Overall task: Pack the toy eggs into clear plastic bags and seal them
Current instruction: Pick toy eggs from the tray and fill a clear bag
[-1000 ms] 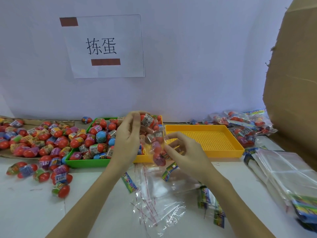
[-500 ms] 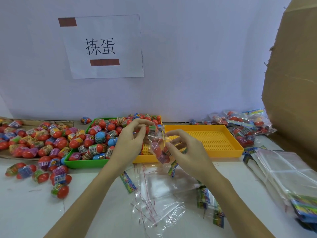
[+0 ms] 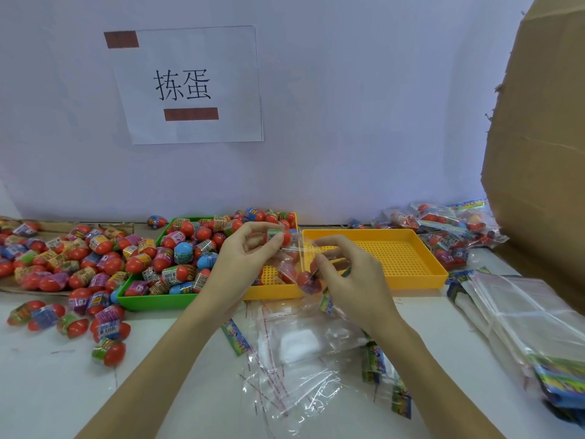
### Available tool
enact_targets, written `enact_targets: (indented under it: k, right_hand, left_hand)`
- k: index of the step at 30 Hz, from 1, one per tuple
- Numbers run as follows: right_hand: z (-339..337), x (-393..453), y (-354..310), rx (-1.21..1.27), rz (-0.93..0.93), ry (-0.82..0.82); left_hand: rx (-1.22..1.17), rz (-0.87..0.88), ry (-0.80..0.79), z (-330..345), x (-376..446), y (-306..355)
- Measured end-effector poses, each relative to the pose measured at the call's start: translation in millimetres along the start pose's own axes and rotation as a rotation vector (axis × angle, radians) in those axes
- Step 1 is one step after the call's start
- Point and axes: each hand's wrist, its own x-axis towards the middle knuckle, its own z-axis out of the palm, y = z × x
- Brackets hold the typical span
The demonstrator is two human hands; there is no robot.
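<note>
A clear plastic bag (image 3: 296, 274) with several red toy eggs inside hangs between my hands above the yellow tray's (image 3: 408, 282) near edge. My left hand (image 3: 245, 258) pinches the bag's top left corner, next to a red egg (image 3: 278, 237) at its fingertips. My right hand (image 3: 351, 280) pinches the bag's right side with curled fingers. Many loose wrapped eggs fill the green tray (image 3: 148, 302) and spread over the table at the left (image 3: 63, 258).
Empty clear bags and peeled strips (image 3: 294, 359) lie on the table below my hands. Packed bags (image 3: 443, 226) pile up at the back right. A stack of unused bags (image 3: 525, 324) lies at the right, beside a tall cardboard box (image 3: 544, 153).
Both hands have lowered the bag from in front of the egg pile toward the yellow tray's edge. The left hand's fingers have shifted along the bag's top.
</note>
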Motion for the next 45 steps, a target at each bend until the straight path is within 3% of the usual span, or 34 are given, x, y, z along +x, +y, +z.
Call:
enact_targets:
  k: [6,14,20,26,38,45]
  right_hand:
    - [0.3,-3.6,-6.4,0.009,-0.061,0.047]
    - [0.5,-1.2,-3.1,-0.013,-0.013,0.064]
    - [2.3,-0.7,-1.9,0.003,-0.015,0.046]
    - [1.3,-1.4,-1.7,0.007,0.010,0.078]
    - [0.8,-2.7,-5.7,0.068,0.029,-0.143]
    - [1.0,-1.8,-7.4,0.295,0.100,-0.183]
  left_hand:
    - [-0.095,-0.102,0.017,-2.0,-1.0,-0.5]
    - [0.029,0.004,-0.030,-2.1,-3.5,4.0]
    - [0.131,0.050,0.099,1.7,-4.2,0.4]
    - [0.140,0.046,-0.044,1.0,-5.8,3.4]
    - [0.421,0.281,-0.125,2.8,-9.0,-0.4]
    - [0.618,0.485,-0.176,2.6,-10.7,-0.6]
